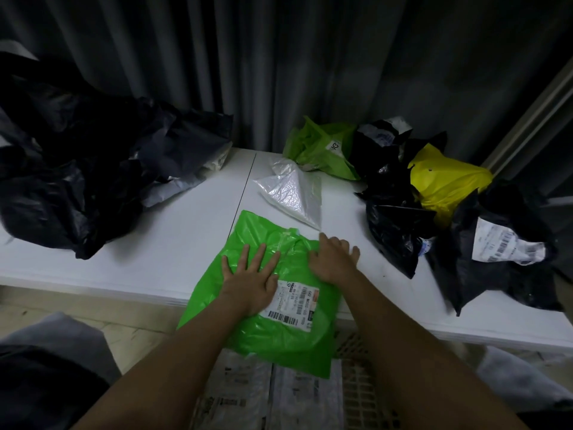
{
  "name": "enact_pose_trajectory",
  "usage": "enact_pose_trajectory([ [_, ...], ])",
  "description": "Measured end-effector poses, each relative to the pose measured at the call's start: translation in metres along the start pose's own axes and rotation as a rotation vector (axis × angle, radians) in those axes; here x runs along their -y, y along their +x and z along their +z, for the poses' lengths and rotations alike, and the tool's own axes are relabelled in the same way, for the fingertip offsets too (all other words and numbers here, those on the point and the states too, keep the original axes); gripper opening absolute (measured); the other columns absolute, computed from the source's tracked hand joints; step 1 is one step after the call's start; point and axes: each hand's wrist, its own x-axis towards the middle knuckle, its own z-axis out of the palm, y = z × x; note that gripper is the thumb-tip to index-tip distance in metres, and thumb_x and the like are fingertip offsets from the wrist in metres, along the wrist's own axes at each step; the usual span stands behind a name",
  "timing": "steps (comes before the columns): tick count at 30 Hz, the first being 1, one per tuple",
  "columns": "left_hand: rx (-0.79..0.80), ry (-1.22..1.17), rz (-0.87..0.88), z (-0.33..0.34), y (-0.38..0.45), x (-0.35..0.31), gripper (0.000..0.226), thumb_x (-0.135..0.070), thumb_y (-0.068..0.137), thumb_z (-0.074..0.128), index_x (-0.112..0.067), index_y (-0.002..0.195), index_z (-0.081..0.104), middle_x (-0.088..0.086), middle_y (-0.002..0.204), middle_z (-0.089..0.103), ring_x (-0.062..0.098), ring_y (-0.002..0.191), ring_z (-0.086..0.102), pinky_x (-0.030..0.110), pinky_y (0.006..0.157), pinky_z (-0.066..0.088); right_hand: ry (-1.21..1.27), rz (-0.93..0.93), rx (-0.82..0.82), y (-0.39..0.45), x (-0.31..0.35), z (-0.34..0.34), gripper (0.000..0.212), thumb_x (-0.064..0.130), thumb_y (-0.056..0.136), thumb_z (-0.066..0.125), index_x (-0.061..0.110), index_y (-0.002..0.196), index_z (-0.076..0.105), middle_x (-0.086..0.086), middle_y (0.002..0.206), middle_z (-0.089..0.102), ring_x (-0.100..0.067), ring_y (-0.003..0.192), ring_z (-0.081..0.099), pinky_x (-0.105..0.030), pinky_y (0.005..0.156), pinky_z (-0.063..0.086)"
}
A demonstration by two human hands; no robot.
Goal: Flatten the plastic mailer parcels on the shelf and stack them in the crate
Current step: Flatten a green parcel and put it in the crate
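A bright green mailer parcel (273, 305) lies flat at the front edge of the white shelf (173, 243), its lower part hanging over the edge above the crate (362, 383). The left hand (251, 274) presses on it with fingers spread and straight, beside the white shipping label (291, 302). The right hand (333, 259) rests palm-down on the parcel's upper right corner, fingers relaxed and holding nothing. Inside the crate, pale labelled parcels (263, 395) lie flat. Just beyond the green parcel lies a clear bubble mailer (291, 190). Crumpled black mailers (77, 169) are heaped to the left; a light green mailer (319, 147), a yellow mailer (446, 181) and more black ones (400, 231) sit to the right.
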Motion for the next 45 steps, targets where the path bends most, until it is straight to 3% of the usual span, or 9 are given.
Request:
enact_pose_trajectory([
  [6, -0.104, 0.190, 0.065, -0.019, -0.005, 0.032, 0.087, -0.071, 0.055, -0.042, -0.044, 0.136, -0.026, 0.005, 0.158, -0.017, 0.031, 0.142, -0.020, 0.058, 0.101, -0.022, 0.325, -0.114, -0.004, -0.013, -0.010, 0.001, 0.019, 0.023, 0.092, 0.056, 0.005, 0.098, 0.058, -0.017, 0.108, 0.061, -0.031, 0.103, 0.057, -0.033, 0.078, 0.045],
  [13, -0.305, -0.213, -0.243, -0.052, -0.038, 0.033, 0.076, -0.064, 0.093, 0.025, -0.033, 0.150, -0.015, 0.006, 0.157, -0.023, 0.029, 0.144, -0.021, 0.058, 0.111, -0.010, 0.929, -0.290, -0.252, -0.065, 0.004, -0.027, 0.013, 0.005, 0.095, 0.054, 0.016, 0.088, 0.054, 0.006, 0.081, 0.061, 0.008, 0.066, 0.057, -0.012, 0.059, 0.044],
  [17, -0.397, -0.572, -0.404, -0.062, -0.054, 0.032, 0.077, -0.055, 0.096, 0.036, -0.023, 0.153, -0.005, 0.014, 0.160, -0.001, 0.033, 0.147, 0.003, 0.053, 0.114, 0.009, 1.137, -0.201, -0.398, -0.080, 0.006, -0.039, 0.007, 0.006, 0.097, 0.051, 0.013, 0.095, 0.054, -0.001, 0.089, 0.062, -0.007, 0.076, 0.059, -0.021, 0.064, 0.047],
  [21, -0.202, -0.910, -0.425, -0.054, -0.060, 0.033, 0.077, -0.048, 0.100, 0.033, -0.011, 0.151, -0.010, 0.024, 0.154, 0.023, 0.040, 0.139, 0.028, 0.041, 0.113, 0.025, 1.290, -0.037, -0.382, -0.083, 0.003, -0.030, 0.009, 0.012, 0.099, 0.050, 0.016, 0.106, 0.054, -0.011, 0.117, 0.061, -0.025, 0.104, 0.060, -0.041, 0.092, 0.049],
  [24, -0.120, -1.082, -0.390, -0.046, -0.065, 0.032, 0.069, -0.037, 0.103, 0.033, -0.001, 0.151, -0.001, 0.021, 0.155, 0.022, 0.034, 0.140, 0.029, 0.036, 0.112, 0.028, 1.339, 0.055, -0.378, -0.090, 0.004, -0.022, 0.008, 0.009, 0.099, 0.048, 0.015, 0.102, 0.053, -0.011, 0.110, 0.062, -0.024, 0.095, 0.061, -0.040, 0.089, 0.049],
  [28, -0.199, -1.141, -0.415, -0.038, -0.063, 0.030, 0.042, -0.021, 0.101, 0.041, 0.003, 0.135, 0.035, 0.024, 0.138, 0.046, 0.035, 0.126, 0.046, 0.037, 0.103, 0.038, 1.224, 0.112, -0.335, -0.093, -0.002, -0.006, 0.013, 0.011, 0.099, 0.049, 0.006, 0.110, 0.053, -0.014, 0.113, 0.062, -0.029, 0.099, 0.062, -0.041, 0.088, 0.050],
  [35, -0.413, -0.858, -0.290, -0.040, -0.063, 0.040, 0.024, -0.011, 0.099, 0.044, 0.000, 0.119, 0.039, 0.030, 0.110, 0.053, 0.042, 0.098, 0.054, 0.036, 0.073, 0.036, 0.909, 0.149, -0.288, -0.088, -0.017, 0.029, 0.036, 0.021, 0.096, 0.056, -0.002, 0.123, 0.051, -0.023, 0.121, 0.060, -0.038, 0.111, 0.058, -0.042, 0.091, 0.049],
  [39, -0.288, -0.586, -0.407, -0.031, -0.065, 0.037, 0.035, -0.027, 0.099, 0.044, -0.005, 0.125, 0.036, 0.024, 0.118, 0.047, 0.043, 0.106, 0.051, 0.044, 0.084, 0.040, 0.607, 0.174, -0.321, -0.100, -0.016, 0.037, 0.033, 0.031, 0.098, 0.050, 0.005, 0.119, 0.048, -0.019, 0.108, 0.062, -0.036, 0.099, 0.060, -0.034, 0.071, 0.041],
  [45, -0.325, -0.266, -0.327, -0.029, -0.062, 0.027, 0.065, -0.043, 0.101, 0.029, -0.018, 0.153, -0.001, 0.014, 0.155, 0.011, 0.032, 0.141, 0.014, 0.047, 0.110, 0.022, 0.143, 0.023, -0.561, -0.088, -0.007, 0.034, 0.058, 0.034, 0.085, 0.041, 0.010, 0.137, 0.045, -0.018, 0.137, 0.046, -0.037, 0.124, 0.040, -0.050, 0.102, 0.033],
])
